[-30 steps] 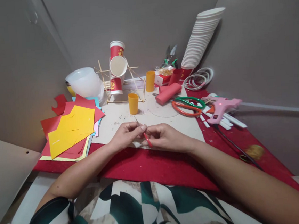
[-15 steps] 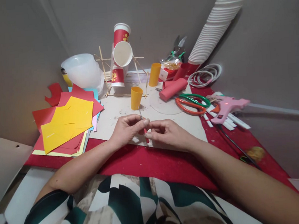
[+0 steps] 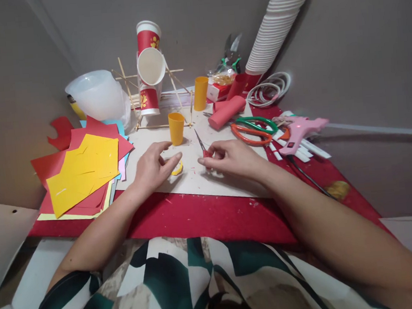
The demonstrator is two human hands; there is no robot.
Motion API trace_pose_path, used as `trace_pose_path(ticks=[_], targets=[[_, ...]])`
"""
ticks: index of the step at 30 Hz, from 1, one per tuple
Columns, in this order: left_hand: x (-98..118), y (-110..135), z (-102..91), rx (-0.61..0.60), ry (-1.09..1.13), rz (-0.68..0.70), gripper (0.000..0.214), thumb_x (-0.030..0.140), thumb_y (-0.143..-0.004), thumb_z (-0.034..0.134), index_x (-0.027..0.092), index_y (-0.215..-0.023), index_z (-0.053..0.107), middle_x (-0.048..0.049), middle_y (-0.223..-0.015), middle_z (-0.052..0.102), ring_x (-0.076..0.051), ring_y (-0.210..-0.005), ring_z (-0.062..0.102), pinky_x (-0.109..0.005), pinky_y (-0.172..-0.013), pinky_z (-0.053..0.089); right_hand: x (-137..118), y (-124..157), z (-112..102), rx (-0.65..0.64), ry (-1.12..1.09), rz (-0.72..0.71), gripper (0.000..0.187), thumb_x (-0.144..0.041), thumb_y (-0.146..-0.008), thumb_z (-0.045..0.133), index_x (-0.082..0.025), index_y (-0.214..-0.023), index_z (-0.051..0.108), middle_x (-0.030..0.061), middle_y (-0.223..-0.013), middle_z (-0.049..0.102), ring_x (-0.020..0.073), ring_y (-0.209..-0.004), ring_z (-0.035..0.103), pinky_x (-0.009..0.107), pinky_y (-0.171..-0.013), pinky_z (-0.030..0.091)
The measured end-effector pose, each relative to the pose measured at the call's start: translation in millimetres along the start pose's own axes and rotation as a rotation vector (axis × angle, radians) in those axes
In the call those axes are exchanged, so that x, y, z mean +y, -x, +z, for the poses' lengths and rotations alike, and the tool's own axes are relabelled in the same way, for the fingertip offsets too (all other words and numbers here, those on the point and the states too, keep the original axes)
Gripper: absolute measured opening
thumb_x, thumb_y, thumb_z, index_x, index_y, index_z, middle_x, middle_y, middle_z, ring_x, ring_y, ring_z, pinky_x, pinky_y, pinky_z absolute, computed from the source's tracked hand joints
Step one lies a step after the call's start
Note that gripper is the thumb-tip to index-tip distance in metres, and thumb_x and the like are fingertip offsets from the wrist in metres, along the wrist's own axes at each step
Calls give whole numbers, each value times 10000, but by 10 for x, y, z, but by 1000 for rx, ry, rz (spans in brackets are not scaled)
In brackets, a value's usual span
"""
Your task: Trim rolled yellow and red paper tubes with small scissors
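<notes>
Small scissors (image 3: 202, 145) with red handles are in my right hand (image 3: 224, 156), their pointed blades aimed away from me over the board. The fingers of that hand are closed round the handles. My left hand (image 3: 154, 167) is to the left, its thumb stretched out apart from the fingers. Under that thumb, a small yellow and white round piece (image 3: 177, 168) shows in part; the rest is hidden by the hand. Just beyond my left fingertips a yellow paper tube (image 3: 177, 129) stands upright on the grey board (image 3: 194, 184).
Coloured paper sheets (image 3: 85, 172) lie left. Behind stands a stick frame (image 3: 163, 126) with red paper cups (image 3: 151, 65). To the right are red paper rolls (image 3: 227, 113), orange- and green-handled scissors (image 3: 251, 133), a pink glue gun (image 3: 303, 129) and a tall cup stack (image 3: 274, 23).
My hands have moved apart. The scissors are now in my right hand alone, blades in plain view. The left hand has opened and moved left, with the yellow round piece now showing below it.
</notes>
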State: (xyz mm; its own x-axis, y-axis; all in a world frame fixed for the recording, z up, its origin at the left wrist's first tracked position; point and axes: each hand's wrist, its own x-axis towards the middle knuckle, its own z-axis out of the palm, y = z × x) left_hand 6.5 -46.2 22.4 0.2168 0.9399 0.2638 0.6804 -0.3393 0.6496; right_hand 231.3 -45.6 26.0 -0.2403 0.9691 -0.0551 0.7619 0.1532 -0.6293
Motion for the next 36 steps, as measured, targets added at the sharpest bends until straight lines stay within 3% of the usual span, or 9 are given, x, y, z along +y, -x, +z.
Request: trace_pose_path(ticks=[3, 6, 10, 16, 21, 24, 26, 32, 36], targets=[[-69, 1, -28, -150, -368, -23, 606, 567, -798, 652, 176, -1258, 596, -135, -1207, 629, -220, -833, 632, -369, -763, 488, 85, -81, -50, 43, 350, 60, 432, -605, -803, 555, -184, -734, 619, 112, -784, 680, 245, -727, 595, 313, -557, 294], [-97, 7, 23, -265, -432, -11, 521, 526, -790, 670, 186, -1183, 631, -131, -1137, 632, -261, -871, 629, -360, -723, 473, 110, -105, -51, 21, 367, 73, 459, -634, -804, 549, -186, -757, 641, 126, -807, 698, 273, -762, 618, 315, -551, 293], [-161, -38, 69, -266, -389, 39, 196, 331, -857, 590, 174, -925, 684, -99, -955, 642, -213, -781, 603, -326, -693, 445, 104, -85, -42, 43, 360, 66, 461, -624, -820, 550, -187, -872, 688, 137, -894, 726, 303, -844, 642, 318, -581, 328], [-272, -117, 53, -145, -254, 71, 137, 213, -825, 552, 167, -854, 677, -39, -755, 645, -161, -688, 580, -276, -665, 444, -10, -36, -46, 124, 282, 24, 398, -496, -882, 557, -159, -1035, 704, 135, -936, 738, 283, -888, 651, 317, -658, 387], [-137, -35, 47, -92, -95, 164, 311, 303, -858, 545, 171, -1131, 612, -7, -802, 661, -122, -674, 597, -237, -665, 490, -290, 107, -80, 105, 161, -68, 382, -523, -892, 564, -195, -1019, 715, 60, -966, 735, 182, -848, 643, 258, -692, 399], [-3, 98, 64, -91, -32, 310, 403, 278, -860, 544, 197, -1255, 549, -21, -907, 688, -130, -716, 647, -244, -679, 525, -412, 267, -35, -60, -102, -106, 481, -611, -863, 560, -157, -907, 713, 33, -761, 692, 139, -678, 606, 233, -604, 378], [53, 196, 104, -87, -74, 460, 512, 194, -833, 555, 243, -1340, 502, -24, -969, 711, -161, -826, 698, -266, -742, 559, -420, 367, 44, -58, -143, -125, 540, -668, -814, 577, -140, -754, 674, 31, -668, 639, 149, -645, 576, 245, -585, 371], [129, 450, 317, -81, -182, 705, 620, 309, -898, 552, 423, -1480, 369, -10, -1161, 723, -253, -913, 742, -362, -699, 631, -158, 674, 360, 11, -311, -180, 230, -328, -843, 590, -124, -749, 639, 54, -759, 662, 168, -745, 604, 243, -645, 422], [163, 554, 406, -289, -88, 878, 693, 238, -896, 607, 376, -1513, 324, -45, -1147, 720, -238, -901, 744, -344, -732, 634, 72, 989, 487, 39, -691, -189, 118, -84, -847, 571, -102, -924, 659, 35, -874, 686, 126, -840, 662, 197, -743, 481]])
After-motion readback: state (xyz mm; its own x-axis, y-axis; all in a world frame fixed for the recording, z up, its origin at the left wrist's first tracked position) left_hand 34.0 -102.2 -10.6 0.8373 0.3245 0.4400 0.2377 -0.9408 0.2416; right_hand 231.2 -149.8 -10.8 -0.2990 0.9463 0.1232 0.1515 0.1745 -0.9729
